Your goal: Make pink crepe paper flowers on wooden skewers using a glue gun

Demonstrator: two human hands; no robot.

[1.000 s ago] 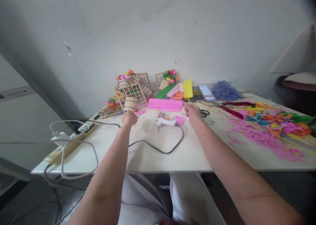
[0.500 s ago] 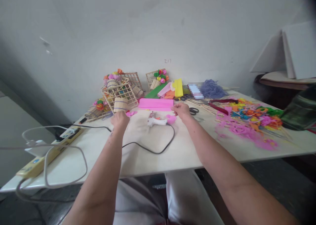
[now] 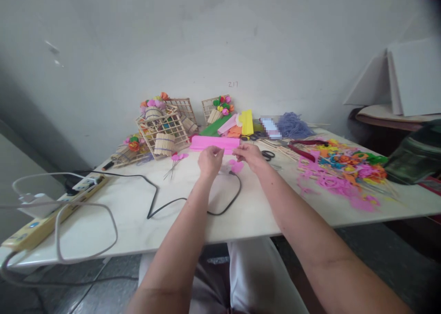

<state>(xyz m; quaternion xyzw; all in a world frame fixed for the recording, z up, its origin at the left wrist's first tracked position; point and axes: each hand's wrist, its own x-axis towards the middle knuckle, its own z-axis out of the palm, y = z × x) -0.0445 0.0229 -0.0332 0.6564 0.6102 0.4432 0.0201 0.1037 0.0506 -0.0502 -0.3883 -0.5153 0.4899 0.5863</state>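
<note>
My left hand (image 3: 211, 161) and my right hand (image 3: 248, 155) are close together over the middle of the table, both with fingers pinched. Whatever they hold is too small to make out. Just behind them lies a folded strip of bright pink paper (image 3: 215, 143). A white glue gun (image 3: 224, 168) is mostly hidden by my left hand, its black cord curving toward me. Pink paper pieces (image 3: 237, 166) lie beneath my right hand. To the left of my left hand, small pink paper shapes on thin stems (image 3: 177, 157) rest on the table.
Stick frames (image 3: 165, 132) with paper flowers stand at the back left. A power strip (image 3: 51, 217) with loose cables lies on the left. Black-handled scissors (image 3: 268, 155), red-handled pliers (image 3: 303, 149), blue-purple yarn (image 3: 292, 124) and colourful paper scraps (image 3: 344, 167) are to the right.
My left hand has moved right, from beside the stick bundle to near my right hand. It now covers most of the glue gun. The stemmed pink shapes are uncovered.
</note>
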